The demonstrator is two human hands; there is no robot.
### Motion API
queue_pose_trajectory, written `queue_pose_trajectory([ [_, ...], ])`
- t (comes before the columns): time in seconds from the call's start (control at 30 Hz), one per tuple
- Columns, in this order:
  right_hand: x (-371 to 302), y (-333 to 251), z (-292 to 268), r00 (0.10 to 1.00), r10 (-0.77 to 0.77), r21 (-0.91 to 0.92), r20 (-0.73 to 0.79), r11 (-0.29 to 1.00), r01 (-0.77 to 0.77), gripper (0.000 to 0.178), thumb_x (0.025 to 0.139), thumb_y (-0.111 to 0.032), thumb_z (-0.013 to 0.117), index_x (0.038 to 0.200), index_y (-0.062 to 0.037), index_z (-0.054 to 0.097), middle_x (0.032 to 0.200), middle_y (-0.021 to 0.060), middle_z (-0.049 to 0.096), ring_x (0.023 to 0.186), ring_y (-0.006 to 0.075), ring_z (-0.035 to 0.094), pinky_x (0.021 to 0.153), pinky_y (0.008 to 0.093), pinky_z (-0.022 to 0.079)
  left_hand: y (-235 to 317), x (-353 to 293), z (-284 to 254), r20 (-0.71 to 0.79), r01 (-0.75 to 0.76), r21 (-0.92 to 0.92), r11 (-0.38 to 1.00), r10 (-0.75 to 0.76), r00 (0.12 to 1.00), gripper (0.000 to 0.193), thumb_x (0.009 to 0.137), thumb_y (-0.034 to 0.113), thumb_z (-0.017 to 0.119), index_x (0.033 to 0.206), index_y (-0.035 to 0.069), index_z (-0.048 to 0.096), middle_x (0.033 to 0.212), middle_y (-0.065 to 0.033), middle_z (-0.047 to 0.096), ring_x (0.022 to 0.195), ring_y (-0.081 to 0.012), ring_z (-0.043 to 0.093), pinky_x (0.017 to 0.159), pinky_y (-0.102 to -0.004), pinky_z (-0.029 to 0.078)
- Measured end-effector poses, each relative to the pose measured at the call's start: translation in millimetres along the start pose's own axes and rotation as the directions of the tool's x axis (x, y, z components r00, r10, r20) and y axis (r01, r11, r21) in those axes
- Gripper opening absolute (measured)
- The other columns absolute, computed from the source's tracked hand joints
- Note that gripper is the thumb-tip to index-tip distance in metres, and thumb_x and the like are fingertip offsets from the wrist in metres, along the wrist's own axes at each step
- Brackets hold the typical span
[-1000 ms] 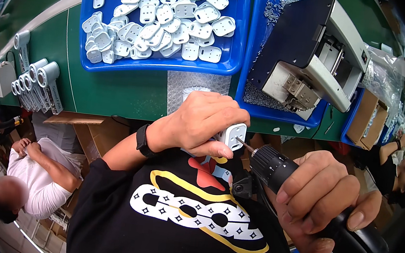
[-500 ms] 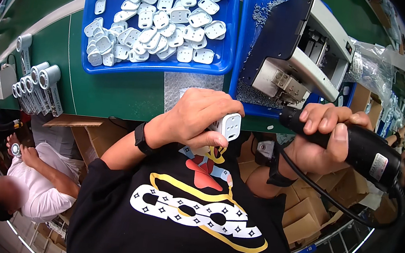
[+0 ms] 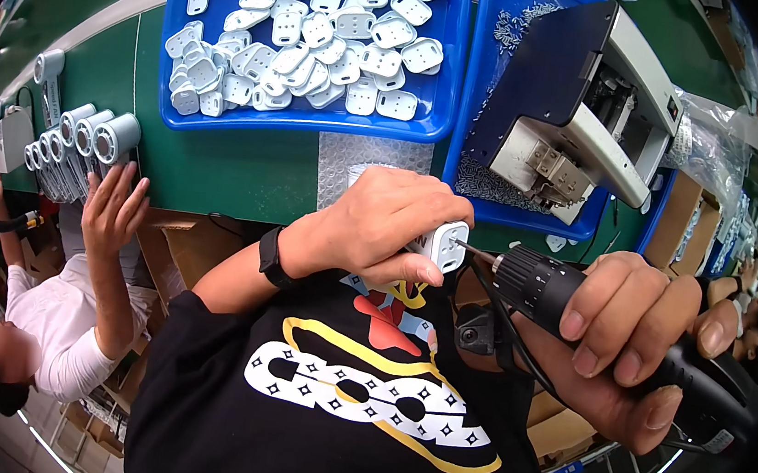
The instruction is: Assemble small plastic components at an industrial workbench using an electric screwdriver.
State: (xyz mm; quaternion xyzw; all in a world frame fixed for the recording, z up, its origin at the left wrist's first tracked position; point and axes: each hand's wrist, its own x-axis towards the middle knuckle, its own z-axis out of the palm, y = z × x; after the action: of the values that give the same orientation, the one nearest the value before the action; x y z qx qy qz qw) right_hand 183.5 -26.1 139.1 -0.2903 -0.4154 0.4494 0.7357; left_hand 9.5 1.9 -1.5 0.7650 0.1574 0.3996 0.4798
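Observation:
My left hand [image 3: 379, 223] is wrapped round a white handheld device, most of it hidden in my palm. The device's flat end cap [image 3: 448, 247], with several small holes, faces right. My right hand [image 3: 633, 328] grips a black electric screwdriver [image 3: 535, 285] with its fingers closed round the body. The screwdriver lies nearly level, its thin bit pointing left at the cap. The bit's tip meets the cap face at or very near a hole; I cannot tell whether a screw is there.
Ahead stands a blue tray [image 3: 222, 12] of loose white caps. Right of it, a screw feeder [image 3: 542, 87] sits in another blue tray [image 3: 510, 215] with loose screws. At left, a co-worker's hand [image 3: 114, 209] is by a row of grey-white round-headed devices [image 3: 117, 140].
My right hand has turned the screwdriver and brought its bit left to the cap. My left hand has shifted slightly right. The co-worker has reached up to the row of devices.

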Motion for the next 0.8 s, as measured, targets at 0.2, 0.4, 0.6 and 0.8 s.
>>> queue_pose_trajectory([
  [0.2, 2, -1, -4, 0.999, -0.003, -0.016, 0.050, 1.000, 0.004, 0.040, 0.086, -0.022, 0.070, 0.114, -0.0052, 0.047, 0.075, 0.0011, 0.056, 0.059, 0.0113, 0.058, 0.061, 0.0254, 0.051, -1, 0, 0, -0.002, 0.013, 0.001, 1.000, -0.013, 1.000, 0.056, 0.090, 0.054, 0.062, 0.105, 0.000, 0.061, 0.080, -0.0104, 0.061, 0.068, -0.0294, 0.064, 0.059, -0.0366, 0.050],
  [0.4, 4, -11, -5, 0.997, -0.045, -0.095, 0.062, 0.994, 0.051, 0.038, 0.085, -0.021, 0.070, 0.112, -0.0059, 0.048, 0.074, -0.0001, 0.057, 0.057, 0.0102, 0.059, 0.060, 0.0241, 0.052, -1, -1, -1, -0.008, 0.016, -0.009, 1.000, -0.016, 1.000, 0.056, 0.088, 0.055, 0.063, 0.105, 0.002, 0.061, 0.079, -0.0086, 0.061, 0.068, -0.0271, 0.063, 0.058, -0.0353, 0.049],
  [0.6, 9, -1, -12, 0.998, 0.022, -0.096, 0.060, 0.995, -0.016, 0.038, 0.084, -0.022, 0.071, 0.111, -0.0064, 0.048, 0.074, -0.0012, 0.057, 0.057, 0.0096, 0.058, 0.058, 0.0230, 0.052, 1, 3, -1, 0.029, 0.034, 0.016, 0.999, -0.035, 0.999, 0.056, 0.088, 0.056, 0.063, 0.105, 0.003, 0.061, 0.079, -0.0073, 0.060, 0.067, -0.0261, 0.062, 0.057, -0.0348, 0.049],
  [0.8, 16, 10, -20, 0.984, 0.042, -0.035, 0.173, 0.999, -0.037, 0.038, 0.084, -0.023, 0.071, 0.110, -0.0066, 0.048, 0.074, -0.0008, 0.057, 0.057, 0.0088, 0.058, 0.057, 0.0222, 0.053, 2, 5, -2, 0.048, 0.054, 0.024, 0.998, -0.056, 0.997, 0.056, 0.088, 0.056, 0.062, 0.105, 0.003, 0.061, 0.080, -0.0073, 0.060, 0.067, -0.0266, 0.062, 0.058, -0.0357, 0.049],
])
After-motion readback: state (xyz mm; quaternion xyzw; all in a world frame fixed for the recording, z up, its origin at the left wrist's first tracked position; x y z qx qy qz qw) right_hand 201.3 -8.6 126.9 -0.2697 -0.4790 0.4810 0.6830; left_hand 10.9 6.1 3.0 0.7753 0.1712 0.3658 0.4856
